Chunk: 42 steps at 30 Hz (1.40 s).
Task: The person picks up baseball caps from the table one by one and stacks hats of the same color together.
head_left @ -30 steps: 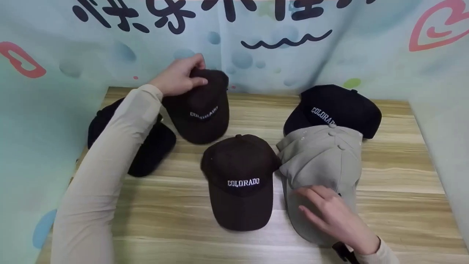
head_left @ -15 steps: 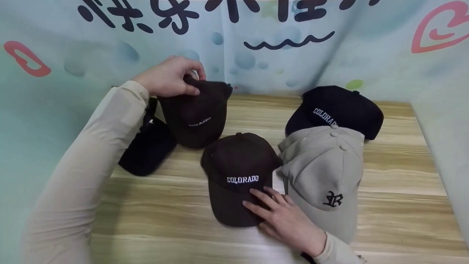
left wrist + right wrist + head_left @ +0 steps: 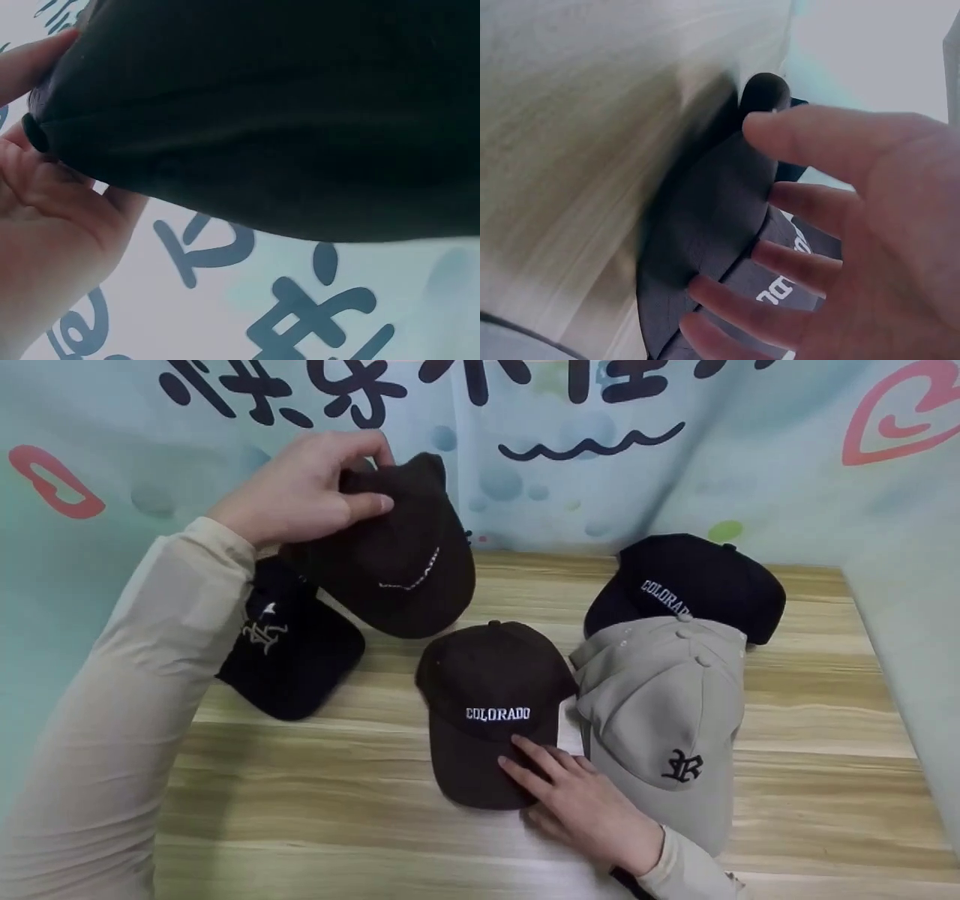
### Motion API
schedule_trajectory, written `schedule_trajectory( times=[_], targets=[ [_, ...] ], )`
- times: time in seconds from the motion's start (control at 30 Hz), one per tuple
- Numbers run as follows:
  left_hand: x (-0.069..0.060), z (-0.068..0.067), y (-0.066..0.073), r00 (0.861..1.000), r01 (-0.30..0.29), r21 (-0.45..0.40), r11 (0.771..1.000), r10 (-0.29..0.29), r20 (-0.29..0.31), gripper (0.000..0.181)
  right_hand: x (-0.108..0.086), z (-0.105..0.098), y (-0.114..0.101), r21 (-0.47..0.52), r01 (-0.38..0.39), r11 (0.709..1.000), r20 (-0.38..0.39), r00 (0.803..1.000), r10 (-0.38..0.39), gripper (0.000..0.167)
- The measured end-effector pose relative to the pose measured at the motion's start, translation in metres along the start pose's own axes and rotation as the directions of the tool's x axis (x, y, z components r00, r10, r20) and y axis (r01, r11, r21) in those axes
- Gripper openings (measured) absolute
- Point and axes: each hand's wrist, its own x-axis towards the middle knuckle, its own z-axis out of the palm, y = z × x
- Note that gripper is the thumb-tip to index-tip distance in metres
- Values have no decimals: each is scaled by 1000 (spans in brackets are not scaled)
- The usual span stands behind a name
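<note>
In the head view my left hand (image 3: 296, 487) pinches the crown of a dark brown cap (image 3: 409, 540) between thumb and fingers. That cap is tilted, its white lettering partly folded out of sight, and hangs above the back left of the table. The left wrist view is mostly filled by its dark cloth (image 3: 262, 127). A second brown cap (image 3: 491, 671), lettered COLORADO, lies front and centre with its brim towards me. My right hand (image 3: 596, 810) rests spread fingers on that brim, and its thumb is by the brim's edge in the right wrist view.
Several grey caps (image 3: 667, 705) lie overlapped at the right, against a dark COLORADO cap (image 3: 697, 585) behind them. At the left lies a black cap (image 3: 300, 660), partly covered by my left sleeve. A printed cloth backdrop (image 3: 517, 502) borders the wooden table (image 3: 360, 802).
My left hand has lifted the brown cap up and left, tilting it. My right hand came from the grey caps onto the front brown cap, which has shifted slightly away from me.
</note>
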Motion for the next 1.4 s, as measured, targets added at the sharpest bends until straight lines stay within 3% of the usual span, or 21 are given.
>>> schedule_trajectory(
  times=[0.1,0.23,0.33,0.4,0.53,0.67,0.8,0.87,0.93,1.03,1.1,1.17,1.27,1.33,1.4],
  targets=[
    [-2,-1,3,999,-34,-25,999,34,-4,14,-5,-4,2,56,-4,998,15,1000,3,63],
    [0,2,7,993,-90,-70,993,95,68,13,-14,-10,6,75,-17,997,-31,999,19,60],
    [1,7,11,974,-135,-138,981,157,165,13,-20,-16,9,77,-19,997,-79,997,25,58],
    [0,12,14,951,-162,-197,967,206,231,13,-26,-21,11,86,-18,996,-110,994,28,58],
    [-4,22,21,897,-196,-298,934,293,330,20,-36,-30,17,95,-4,996,-183,983,21,56],
    [-9,32,29,841,-232,-366,901,375,391,32,-43,-37,23,103,-1,995,-239,971,26,46],
    [-11,50,42,778,-199,-457,867,423,464,32,-48,-43,28,138,-14,990,-260,964,50,45],
    [-11,64,47,738,-145,-506,850,434,517,31,-49,-45,29,153,-5,988,-274,961,47,43],
    [-10,79,49,687,-91,-555,827,455,566,30,-50,-47,30,167,-3,986,-272,961,49,44],
    [-5,104,47,619,-49,-607,793,502,605,35,-50,-47,31,174,12,985,-283,958,38,49],
    [1,120,44,589,-31,-638,770,530,611,38,-51,-46,32,176,10,984,-277,960,40,52],
    [7,133,41,583,1,-644,765,523,622,41,-51,-44,32,182,9,983,-274,961,42,55],
    [17,149,34,602,71,-610,790,454,657,42,-53,-41,33,187,2,982,-270,962,49,56],
    [22,156,28,639,68,-530,845,371,674,41,-54,-39,33,186,-2,983,-273,961,53,57],
    [24,161,23,692,27,-414,910,282,665,38,-55,-37,34,181,-19,983,-266,962,68,57]
  ],
)
